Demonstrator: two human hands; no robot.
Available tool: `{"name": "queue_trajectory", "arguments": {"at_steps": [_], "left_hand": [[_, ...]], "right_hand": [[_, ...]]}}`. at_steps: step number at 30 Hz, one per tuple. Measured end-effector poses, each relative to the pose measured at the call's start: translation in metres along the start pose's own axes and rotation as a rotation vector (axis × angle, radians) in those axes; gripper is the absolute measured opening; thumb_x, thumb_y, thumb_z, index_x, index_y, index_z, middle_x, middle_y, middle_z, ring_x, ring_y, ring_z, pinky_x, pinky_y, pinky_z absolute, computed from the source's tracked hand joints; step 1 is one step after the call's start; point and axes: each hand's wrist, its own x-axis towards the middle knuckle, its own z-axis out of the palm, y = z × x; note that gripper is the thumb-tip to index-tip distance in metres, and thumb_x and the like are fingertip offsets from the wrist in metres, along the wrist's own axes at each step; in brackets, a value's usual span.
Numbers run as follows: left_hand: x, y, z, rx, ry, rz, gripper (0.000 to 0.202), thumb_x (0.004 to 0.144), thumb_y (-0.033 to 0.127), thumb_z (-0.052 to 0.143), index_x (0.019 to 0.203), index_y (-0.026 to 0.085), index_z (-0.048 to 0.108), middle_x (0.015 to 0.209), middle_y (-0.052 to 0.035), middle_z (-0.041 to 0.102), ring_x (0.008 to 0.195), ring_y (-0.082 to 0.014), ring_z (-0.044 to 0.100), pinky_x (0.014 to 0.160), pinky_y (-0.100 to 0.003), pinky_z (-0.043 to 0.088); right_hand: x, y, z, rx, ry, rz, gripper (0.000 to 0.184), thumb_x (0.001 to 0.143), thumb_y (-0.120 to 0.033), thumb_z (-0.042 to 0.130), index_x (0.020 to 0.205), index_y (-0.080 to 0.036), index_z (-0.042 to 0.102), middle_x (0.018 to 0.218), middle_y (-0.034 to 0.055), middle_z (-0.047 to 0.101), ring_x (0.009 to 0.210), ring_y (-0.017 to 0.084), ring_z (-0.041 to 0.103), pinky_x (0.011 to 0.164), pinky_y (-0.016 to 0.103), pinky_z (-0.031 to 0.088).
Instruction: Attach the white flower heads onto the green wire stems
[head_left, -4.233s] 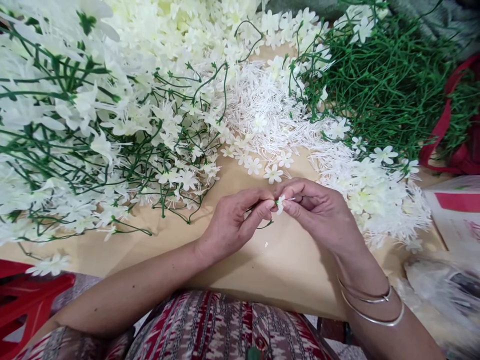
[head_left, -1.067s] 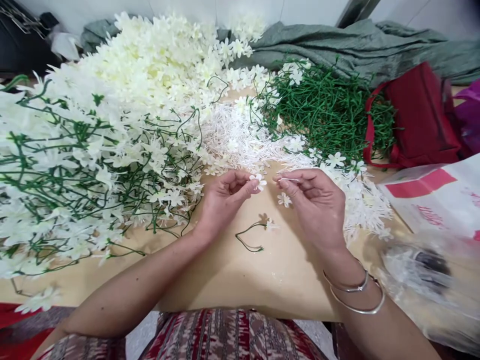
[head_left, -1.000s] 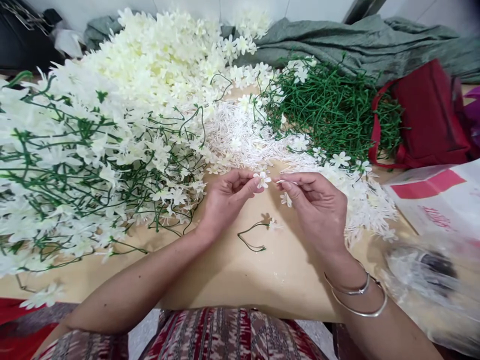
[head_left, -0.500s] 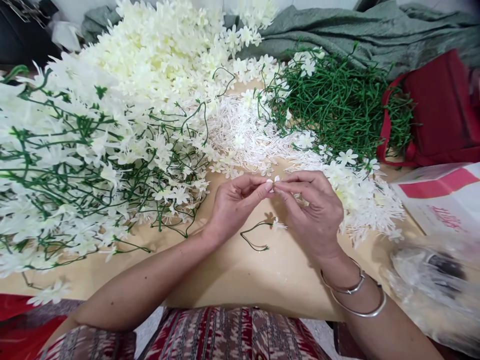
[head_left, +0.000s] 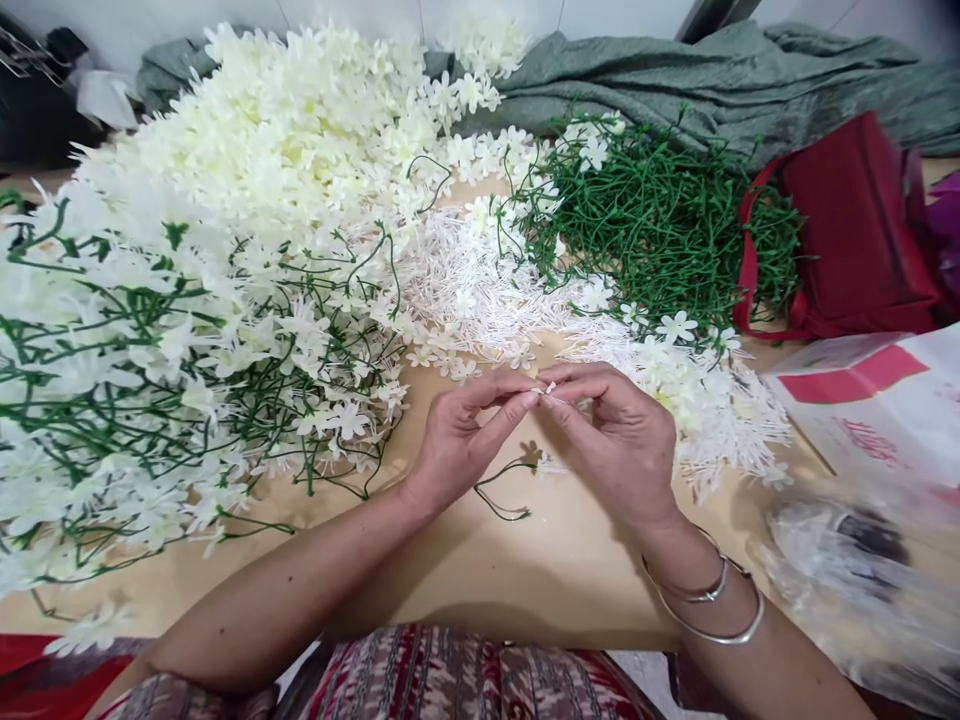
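Thumb and fingers of my left hand (head_left: 466,430) pinch one side of a small white artificial flower (head_left: 547,388). From the other side, my right hand (head_left: 628,435) grips it the same way, so the fingertips nearly meet and cover most of the petals. Under the hands, a bent green plastic stem (head_left: 504,513) lies on the tan table (head_left: 555,570), white stamens at its upper end partly behind my right hand. Just beyond my fingers spread loose white stamens (head_left: 480,290).
Flowers on green stems (head_left: 150,370) are heaped at left, with loose white flowers (head_left: 300,130) behind. Green stems (head_left: 645,215) are piled at back right beside a dark red bag (head_left: 855,225). Nearer lie a white-and-red bag (head_left: 885,400) and clear plastic (head_left: 817,590).
The view has shifted slightly. My hands are still together on the white flower; its petals now look more bunched between the fingertips, and my right fingers have drawn closer to the left.
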Motion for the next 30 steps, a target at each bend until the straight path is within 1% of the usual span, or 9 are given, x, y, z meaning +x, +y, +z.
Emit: {"name": "queue_trajectory", "arguments": {"at_steps": [6,10,12,15,17,20,24,27,30], "left_hand": [[-0.001,0.0,-0.003,0.057,-0.048,0.004,0.016,0.101,0.024,0.064,0.113,0.02,0.073,0.109,-0.0064,0.079,0.1,-0.015,0.073,0.092,-0.028,0.057],[-0.003,0.016,-0.007,0.353,-0.037,0.174,0.017,0.1,0.021,0.065,0.117,0.019,0.065,0.108,-0.0061,0.073,0.091,-0.0138,0.068,0.083,-0.027,0.055],[-0.01,0.028,-0.01,0.471,-0.157,0.26,0.011,0.1,0.021,0.066,0.11,0.019,0.064,0.1,-0.0033,0.071,0.087,-0.0138,0.065,0.078,-0.026,0.053],[-0.031,0.041,-0.016,0.637,-0.508,0.335,0.01,0.1,0.028,0.067,0.105,0.02,0.062,0.099,-0.0022,0.07,0.091,-0.0171,0.066,0.082,-0.03,0.052],[-0.047,0.04,-0.019,0.863,-0.667,0.39,0.017,0.099,0.031,0.069,0.107,0.018,0.062,0.101,-0.0043,0.071,0.091,-0.0214,0.066,0.083,-0.035,0.051],[-0.066,0.028,-0.025,1.053,-0.696,0.428,0.013,0.097,0.023,0.07,0.105,0.017,0.062,0.102,-0.0056,0.071,0.09,-0.0236,0.064,0.082,-0.037,0.048],[-0.073,0.014,-0.031,0.958,-0.682,0.429,0.014,0.098,0.009,0.062,0.11,0.017,0.061,0.105,-0.0044,0.071,0.097,-0.0208,0.063,0.091,-0.035,0.046],[-0.071,0.01,-0.034,0.968,-0.669,0.471,0.023,0.102,0.007,0.054,0.122,0.016,0.059,0.112,-0.0073,0.07,0.102,-0.0205,0.062,0.096,-0.036,0.046],[-0.07,0.013,-0.036,1.023,-0.68,0.473,0.021,0.103,0.01,0.052,0.122,0.015,0.06,0.11,-0.0083,0.068,0.101,-0.0204,0.062,0.096,-0.035,0.047]], "right_hand": [[0.001,0.005,0.002,0.078,0.058,0.085,0.013,0.09,-0.016,0.075,0.089,-0.028,0.075,0.098,-0.0003,0.08,0.098,0.018,0.075,0.092,0.04,0.058],[0.008,0.009,-0.001,0.078,0.148,0.118,0.01,0.086,-0.018,0.077,0.083,-0.026,0.072,0.091,-0.0005,0.078,0.092,0.017,0.073,0.089,0.037,0.057],[0.012,0.009,-0.004,0.082,0.201,0.152,0.01,0.084,-0.021,0.079,0.082,-0.025,0.07,0.089,0.0001,0.077,0.09,0.018,0.073,0.088,0.037,0.056],[0.016,0.008,-0.007,0.095,0.26,0.191,0.013,0.081,-0.025,0.081,0.082,-0.024,0.068,0.087,0.0008,0.076,0.087,0.019,0.071,0.087,0.037,0.055],[0.018,0.009,-0.008,0.079,0.293,0.2,0.015,0.08,-0.025,0.081,0.084,-0.024,0.068,0.084,0.0003,0.074,0.084,0.018,0.068,0.084,0.036,0.054],[0.019,0.011,-0.01,0.043,0.312,0.211,0.016,0.078,-0.027,0.082,0.085,-0.023,0.067,0.082,-0.0004,0.07,0.081,0.018,0.064,0.08,0.035,0.051],[0.02,0.014,-0.011,0.042,0.305,0.187,0.018,0.077,-0.028,0.082,0.085,-0.023,0.066,0.081,-0.0007,0.067,0.082,0.018,0.062,0.081,0.035,0.049],[0.02,0.015,-0.012,0.062,0.314,0.187,0.021,0.076,-0.031,0.083,0.085,-0.023,0.066,0.081,-0.0006,0.067,0.082,0.018,0.062,0.081,0.035,0.049],[0.019,0.016,-0.012,0.088,0.327,0.214,0.024,0.075,-0.033,0.085,0.085,-0.022,0.066,0.08,-0.0008,0.067,0.079,0.017,0.061,0.078,0.034,0.049]]}}
